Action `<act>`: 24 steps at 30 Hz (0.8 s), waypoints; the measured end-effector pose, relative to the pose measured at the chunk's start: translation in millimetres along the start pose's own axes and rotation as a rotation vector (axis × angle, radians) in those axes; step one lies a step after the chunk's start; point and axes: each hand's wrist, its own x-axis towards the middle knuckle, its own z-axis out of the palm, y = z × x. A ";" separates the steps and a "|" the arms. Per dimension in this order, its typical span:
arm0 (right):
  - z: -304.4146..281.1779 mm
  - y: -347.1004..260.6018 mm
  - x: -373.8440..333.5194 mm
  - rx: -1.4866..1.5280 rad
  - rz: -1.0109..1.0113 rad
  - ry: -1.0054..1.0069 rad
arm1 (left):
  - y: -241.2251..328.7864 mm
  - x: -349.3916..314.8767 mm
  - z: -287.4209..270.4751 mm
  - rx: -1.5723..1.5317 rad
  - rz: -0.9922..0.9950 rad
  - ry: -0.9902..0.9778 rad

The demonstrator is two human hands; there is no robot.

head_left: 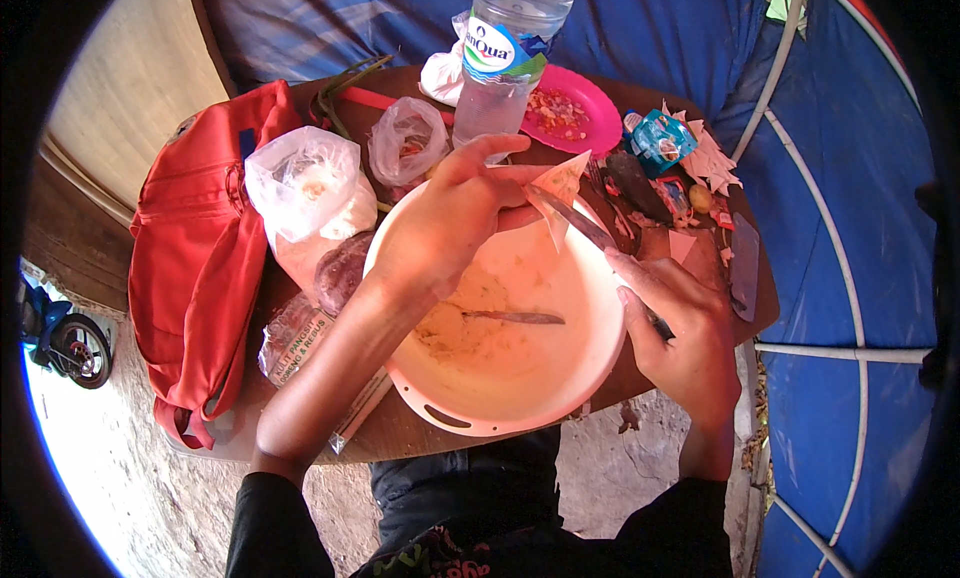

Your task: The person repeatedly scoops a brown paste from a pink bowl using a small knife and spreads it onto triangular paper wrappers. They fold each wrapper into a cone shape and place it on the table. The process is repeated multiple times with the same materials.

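My left hand [445, 218] is closed, with its fingertips pinching a thin, pale, folded dumpling wrapper [563, 178] above the far rim of a white plastic basin [595, 378]. My right hand [682, 328] grips a knife [582, 223], its blade pointing up and left and lying against the wrapper. Yellowish mash is smeared over the basin's bottom and left wall. A slim metal utensil [515, 318] rests in there, its left end in the mash. My left wrist passes over the basin's left edge.
A large water bottle [500, 88] stands beyond the basin, beside a pink plate [600, 108] of chopped food. At left lie a red bag [205, 248], plastic bags [305, 178] and a clear printed packet [295, 333]. Scraps and a teal packet [660, 140] crowd the right.
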 end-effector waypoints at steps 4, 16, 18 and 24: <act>7.9 6.2 1.9 -0.036 -0.075 0.105 | 4.5 2.8 -5.4 -0.230 -0.195 0.016; 21.4 13.7 0.4 -0.038 -0.078 0.172 | 1.8 3.6 -1.1 -0.249 -0.214 -0.044; 23.6 14.2 0.6 -0.060 -0.105 0.176 | -0.7 3.7 -0.6 -0.299 -0.212 -0.013; 24.6 10.3 -4.9 -0.081 -0.076 0.140 | -4.3 5.2 -2.6 -0.444 -0.258 0.005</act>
